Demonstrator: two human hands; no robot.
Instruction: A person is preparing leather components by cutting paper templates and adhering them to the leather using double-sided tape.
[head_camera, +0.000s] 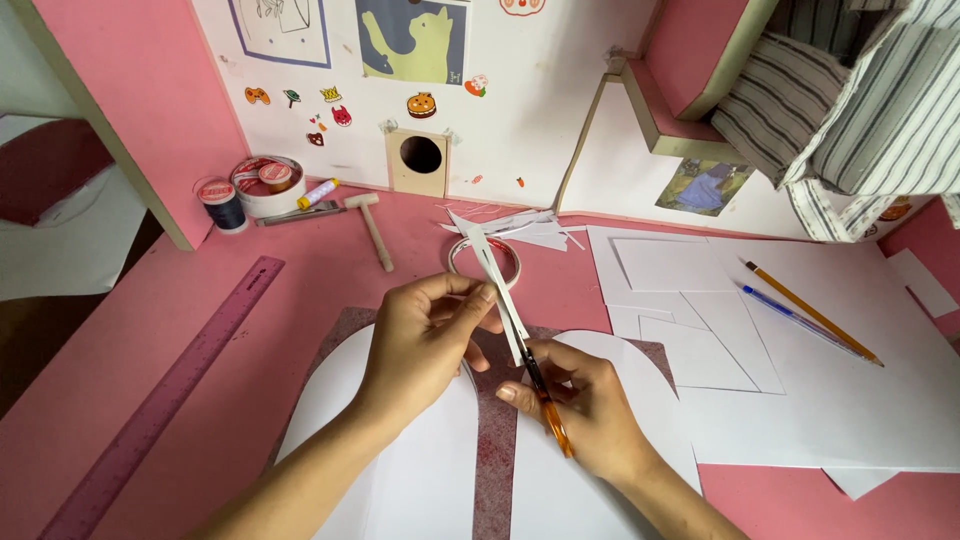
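My left hand (425, 335) pinches a narrow white paper strip (493, 270) that points up and away over the pink desk. My right hand (580, 405) grips an orange-handled cutting tool (545, 400), a knife or small scissors, whose dark blade meets the lower end of the strip. Both hands hover above two rounded white paper shapes (400, 470) lying on a dark red glittery sheet (497, 440).
A tape roll (485, 258) and white paper scraps (530, 228) lie behind the hands. A purple ruler (170, 395) runs along the left. White sheets (800, 380) with a pencil (810, 312) and blue pen (795, 318) lie right. A small mallet (372, 228), thread spool (220, 203) and tape tin (268, 183) stand at the back.
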